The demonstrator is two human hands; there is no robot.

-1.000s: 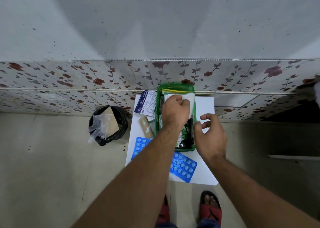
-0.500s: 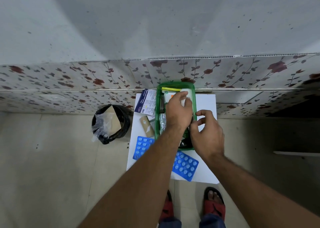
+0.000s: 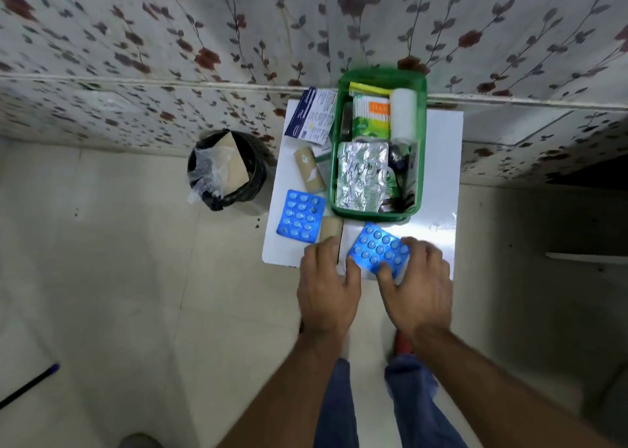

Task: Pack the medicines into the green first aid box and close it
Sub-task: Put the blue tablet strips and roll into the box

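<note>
The green first aid box [image 3: 421, 162] stands open on a small white table [image 3: 440, 175] against the wall. Inside lie a silver foil strip [image 3: 362, 175], a white roll [image 3: 403, 114] and a green and orange packet [image 3: 370, 114]. At the table's front edge, my right hand [image 3: 419, 287] has its fingers closed around a blue blister pack [image 3: 379, 252]. My left hand [image 3: 328, 287] presses its thumb on that pack's left edge, and its fingers cover the near end of a short tan roll [image 3: 330, 228]. A second blue blister pack [image 3: 300, 219], a longer tan roll [image 3: 308, 170] and a blue and white leaflet [image 3: 312, 114] lie left of the box.
A black bin [image 3: 226, 170] with a plastic liner and cardboard stands on the floor left of the table. The floral wall runs right behind the box. A dark stick [image 3: 27, 384] lies at the lower left. My legs are below the table's front edge.
Both hands have left the box and come down to the table's front edge. The right hand has closed on the blue blister pack. The camera has tilted further down.
</note>
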